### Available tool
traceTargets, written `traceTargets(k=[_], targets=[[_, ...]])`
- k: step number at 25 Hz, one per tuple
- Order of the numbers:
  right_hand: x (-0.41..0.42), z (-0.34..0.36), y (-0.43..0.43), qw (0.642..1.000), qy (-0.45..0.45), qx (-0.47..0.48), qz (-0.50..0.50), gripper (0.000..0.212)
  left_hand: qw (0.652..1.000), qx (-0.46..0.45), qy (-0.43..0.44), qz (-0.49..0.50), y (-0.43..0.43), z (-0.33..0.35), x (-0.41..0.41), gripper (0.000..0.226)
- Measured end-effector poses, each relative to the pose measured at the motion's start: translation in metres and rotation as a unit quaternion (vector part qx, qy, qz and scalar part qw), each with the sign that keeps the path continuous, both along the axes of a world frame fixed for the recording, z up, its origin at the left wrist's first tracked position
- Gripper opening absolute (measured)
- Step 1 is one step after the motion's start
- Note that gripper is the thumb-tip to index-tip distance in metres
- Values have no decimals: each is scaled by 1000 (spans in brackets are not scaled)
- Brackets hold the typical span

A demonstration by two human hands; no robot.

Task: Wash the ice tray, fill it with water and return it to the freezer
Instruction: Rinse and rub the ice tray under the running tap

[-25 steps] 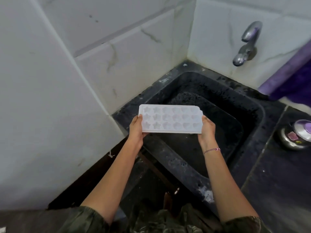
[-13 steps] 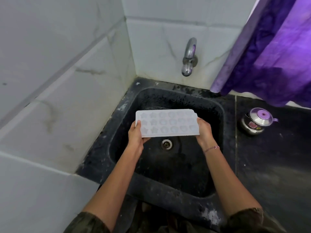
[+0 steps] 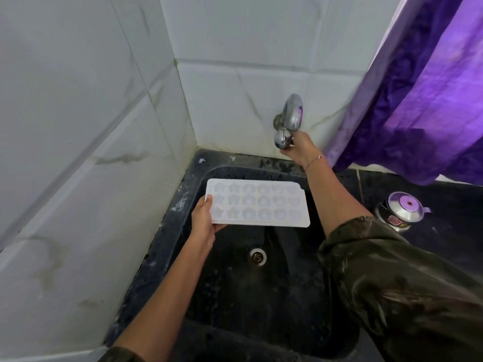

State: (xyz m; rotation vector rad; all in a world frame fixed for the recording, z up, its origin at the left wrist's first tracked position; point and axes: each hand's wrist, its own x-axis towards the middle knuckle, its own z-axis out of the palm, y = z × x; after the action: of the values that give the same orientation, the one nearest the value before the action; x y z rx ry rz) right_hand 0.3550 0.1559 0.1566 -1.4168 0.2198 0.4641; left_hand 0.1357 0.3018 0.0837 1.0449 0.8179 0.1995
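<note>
Tray: I hold the white ice tray [image 3: 257,203] roughly level over the black sink [image 3: 183,205], above the basin and short of the tap [image 3: 288,121], with its star and round moulds facing up.
Left hand: my left hand [image 3: 205,218] grips the tray's left edge, thumb on top, fingers underneath.
Right hand: my right hand [image 3: 298,148] is up at the tap, fingers curled round its lower knob.
Progress: I see no water running. By my reading the washing has not begun, so rinsing, filling and the trip to the freezer all remain.
Hidden: most of the fingers at the tap are behind it. The moulds are too pale to show droplets or ice. The freezer is out of view. A purple curtain [image 3: 418,100] covers the wall above the counter [image 3: 457,244].
</note>
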Motion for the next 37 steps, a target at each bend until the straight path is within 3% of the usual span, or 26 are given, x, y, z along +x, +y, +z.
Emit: traceTargets(k=[6,9,12,16,19,22,24,25,28,31,35,37], targets=[[27,-11,13,998,39,21,32,26,1000,-25,3,-7,5,-16,18,28],[32,-22,27,996,-10,-79,31,14,999,-34,-2,-4,-1,-19,25,27],[53,-55,36,982,-60,-179,4,47,999,-33,-4,5,-4,-19,27,24],[41,-41,29,981,-64,-183,10,42,999,-35,1,29,2,-19,25,25],[0,-41,2,945,-111,-306,35,52,999,-32,3,44,9,-20,18,29],[-62,-75,-36,952,-91,-284,69,73,999,-9,21,48,13,-29,10,30],[-96,-104,-52,967,-9,-230,106,86,998,0,37,55,16,-33,4,30],[-112,-112,-55,972,11,-200,123,82,997,0,44,58,17,-35,1,29],[-134,-120,-48,981,2,-185,63,41,996,-14,51,78,18,-39,-5,29],[-135,-108,-35,980,-27,-194,24,44,987,-91,-6,133,6,-38,-7,42],[-129,-96,-21,980,-54,-187,29,44,983,-164,-54,67,-36,-30,9,50],[-123,-89,-18,969,-109,-219,41,40,977,-194,-73,56,-51,-25,23,57]])
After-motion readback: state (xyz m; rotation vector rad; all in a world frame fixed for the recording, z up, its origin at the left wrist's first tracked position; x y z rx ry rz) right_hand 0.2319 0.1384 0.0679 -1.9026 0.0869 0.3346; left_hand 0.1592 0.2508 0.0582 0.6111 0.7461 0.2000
